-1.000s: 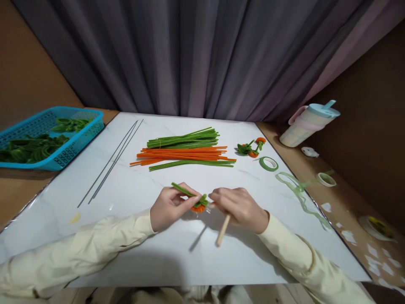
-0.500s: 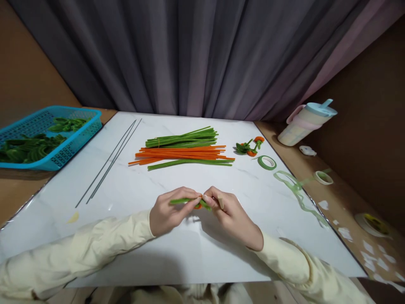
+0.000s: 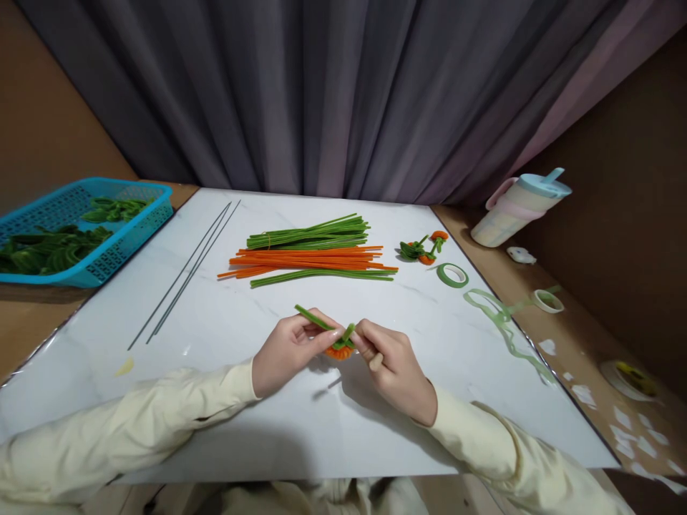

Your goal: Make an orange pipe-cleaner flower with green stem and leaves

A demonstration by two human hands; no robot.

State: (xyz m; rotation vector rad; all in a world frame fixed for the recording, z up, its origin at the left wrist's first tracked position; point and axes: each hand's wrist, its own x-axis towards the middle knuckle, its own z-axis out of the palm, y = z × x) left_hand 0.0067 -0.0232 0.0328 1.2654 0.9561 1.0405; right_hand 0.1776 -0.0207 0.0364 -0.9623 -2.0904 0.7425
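Note:
Between my hands, above the white table top (image 3: 230, 422), is a small orange pipe-cleaner flower (image 3: 339, 352) with green pipe cleaner (image 3: 314, 318) on its upper side. My left hand (image 3: 290, 350) pinches the green part, and one green end sticks out past the fingers to the upper left. My right hand (image 3: 394, 365) is closed at the flower's right side, thumb and forefinger at a short green end; what exactly they grip is partly hidden. Farther back lie orange pipe cleaners (image 3: 305, 261) with green pipe cleaners (image 3: 316, 232) behind and in front of them.
Finished-looking orange and green pieces (image 3: 426, 249) lie at the right, by a roll of green tape (image 3: 452, 275) and a loose green strip (image 3: 504, 329). A tumbler (image 3: 515, 207) stands beyond. At left are thin wires (image 3: 187, 275) and a blue basket (image 3: 123, 243) of green leaves.
The flower has turned so that its orange side faces down and shows more. The green end at my left hand now points up and left. My right hand has shifted slightly.

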